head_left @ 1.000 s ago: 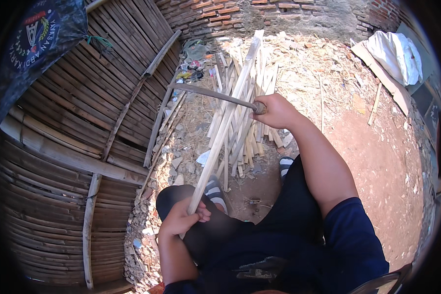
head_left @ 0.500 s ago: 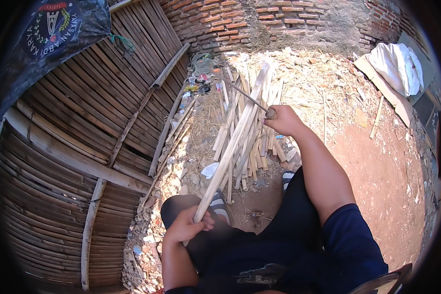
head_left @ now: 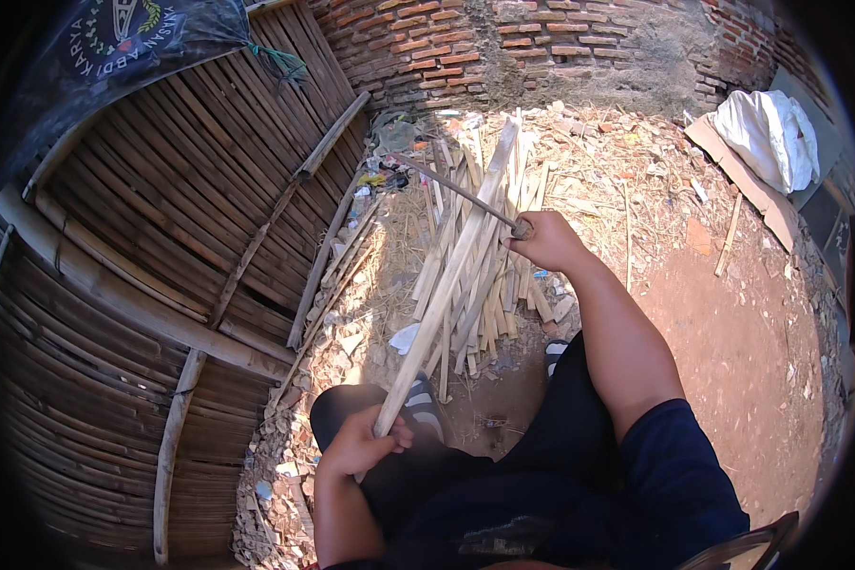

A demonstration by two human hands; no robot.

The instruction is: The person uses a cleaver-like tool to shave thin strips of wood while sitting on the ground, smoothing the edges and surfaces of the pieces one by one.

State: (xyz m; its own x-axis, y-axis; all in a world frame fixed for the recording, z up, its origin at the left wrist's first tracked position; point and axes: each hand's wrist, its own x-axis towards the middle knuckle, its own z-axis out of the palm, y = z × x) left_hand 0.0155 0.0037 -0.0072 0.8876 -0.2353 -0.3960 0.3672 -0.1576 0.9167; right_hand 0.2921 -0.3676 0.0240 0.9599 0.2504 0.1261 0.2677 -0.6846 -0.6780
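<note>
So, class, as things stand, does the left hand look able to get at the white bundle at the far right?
Probably not: the left hand grips the long wooden strip, and the white bundle lies well away, beyond the right arm.

Wooden strips (head_left: 491, 309) heaped on debris-strewn ground (head_left: 708, 347)

r hand (head_left: 544, 241) has open room on its right, over reddish-brown bare dirt (head_left: 717, 328), as far as flat tan sheet (head_left: 749, 183) & crumpled white sack (head_left: 768, 140), far right. on its left, long dark thin-bladed tool (head_left: 454, 188) & long pale wooden strip (head_left: 450, 275) cross, blocking the mid. brown bamboo-slat wall (head_left: 199, 190) bars left side; red brick wall (head_left: 560, 47) bars far side.
</note>
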